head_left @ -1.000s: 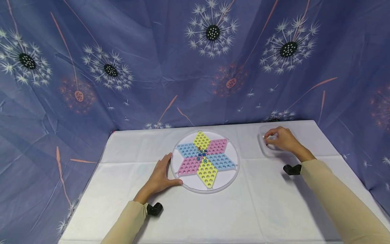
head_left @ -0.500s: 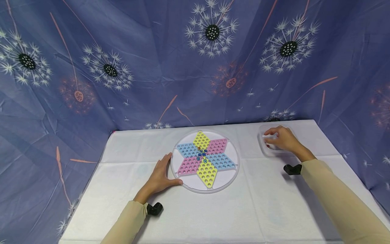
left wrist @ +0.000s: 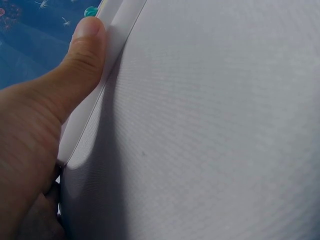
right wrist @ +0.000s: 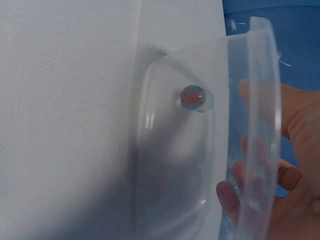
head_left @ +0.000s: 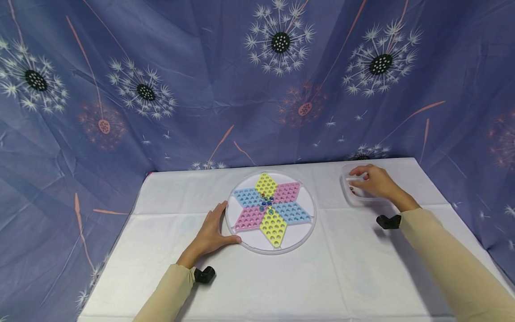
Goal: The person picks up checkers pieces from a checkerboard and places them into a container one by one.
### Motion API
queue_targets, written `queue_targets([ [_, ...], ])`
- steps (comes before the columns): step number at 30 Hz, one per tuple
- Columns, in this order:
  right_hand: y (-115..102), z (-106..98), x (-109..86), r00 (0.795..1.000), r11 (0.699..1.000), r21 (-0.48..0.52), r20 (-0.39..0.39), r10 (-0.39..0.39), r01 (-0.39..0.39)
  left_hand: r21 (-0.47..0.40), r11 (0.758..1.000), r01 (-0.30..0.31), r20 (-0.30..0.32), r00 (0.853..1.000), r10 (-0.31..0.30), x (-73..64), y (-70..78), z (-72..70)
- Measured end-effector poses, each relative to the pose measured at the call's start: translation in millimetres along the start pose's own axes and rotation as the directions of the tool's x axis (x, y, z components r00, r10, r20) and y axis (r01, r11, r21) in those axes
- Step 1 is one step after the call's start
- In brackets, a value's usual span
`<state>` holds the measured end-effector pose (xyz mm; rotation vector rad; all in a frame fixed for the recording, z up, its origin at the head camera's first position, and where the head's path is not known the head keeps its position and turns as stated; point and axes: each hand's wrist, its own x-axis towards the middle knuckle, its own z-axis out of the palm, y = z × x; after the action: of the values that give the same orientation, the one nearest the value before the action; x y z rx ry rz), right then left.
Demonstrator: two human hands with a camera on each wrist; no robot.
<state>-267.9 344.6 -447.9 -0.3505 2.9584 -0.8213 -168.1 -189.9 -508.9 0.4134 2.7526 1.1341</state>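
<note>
A round white Chinese checkers board (head_left: 295, 239) carries a star of yellow, pink and blue triangles. Several glass marbles (head_left: 267, 203) sit around its centre. My left hand (head_left: 209, 235) rests against the board's left edge, thumb and fingers spread; in the left wrist view the thumb (left wrist: 87, 47) lies along the rim. At the back right, my right hand (head_left: 376, 181) reaches into a clear plastic container (head_left: 346, 197), its fingers loosely bent and thumb apart from them. A red and teal marble (right wrist: 193, 98) lies in the container, outside the fingers' grasp.
A white cloth (head_left: 289, 286) covers the table. Behind it hangs a blue curtain (head_left: 225, 89) with dandelion prints, close to the container's far side. Black cameras (head_left: 204, 275) are strapped to both wrists.
Over the container, the right thumb and index finger have moved from close together to farther apart, and a small marble now shows below them. Left hand and board stay put.
</note>
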Motion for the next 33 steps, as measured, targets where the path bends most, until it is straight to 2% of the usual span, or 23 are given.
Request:
queue_targets([
  [5,-5.5,-5.5,-0.6,1.000,1.000,0.026,-0.006,-0.016,0.016,0.003,1.000,0.002,-0.001,1.000,-0.002,0.1,0.7,-0.6],
  [12,-14.1,-8.7,-0.7,0.995,0.996,0.023,-0.060,-0.083,0.085,0.005,1.000,-0.002,-0.006,1.000,0.002,-0.1,-0.2,-0.3],
  [18,-20.7,-9.0,-1.6,0.989,0.991,0.029,-0.077,-0.125,0.128,0.013,1.000,0.003,-0.001,1.000,-0.003,-0.2,-0.9,0.2],
  [26,-32.4,-4.0,0.9,0.984,0.986,0.050,-0.092,-0.152,0.157,0.011,1.000,0.011,0.006,1.000,-0.011,-1.5,1.5,-1.0],
  [33,-52.7,4.4,7.9,0.973,0.974,0.077,-0.107,-0.203,0.211,0.011,1.000,0.005,0.003,1.000,-0.005,-0.9,2.5,-1.3],
])
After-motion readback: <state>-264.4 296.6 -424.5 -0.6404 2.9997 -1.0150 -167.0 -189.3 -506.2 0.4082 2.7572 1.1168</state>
